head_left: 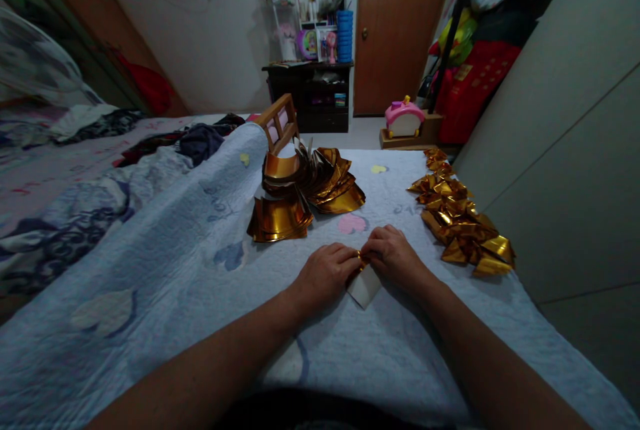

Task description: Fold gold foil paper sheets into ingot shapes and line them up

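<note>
Between my two hands lies a sheet of gold foil paper, its pale back facing up and a gold strip showing at its far end. My left hand has its fingers closed on the left side of that far end. My right hand pinches the same end from the right, close against the left fingertips. Beyond my hands rest stacks of curved gold foil sheets. Along the right side runs a row of folded gold foil pieces, piled against one another.
A light blue quilt with heart patterns covers the surface under my hands. A wooden chair back rises behind the stacks. Rumpled bedding lies to the left. A pale cabinet borders the right edge. A pink toy stands near the door.
</note>
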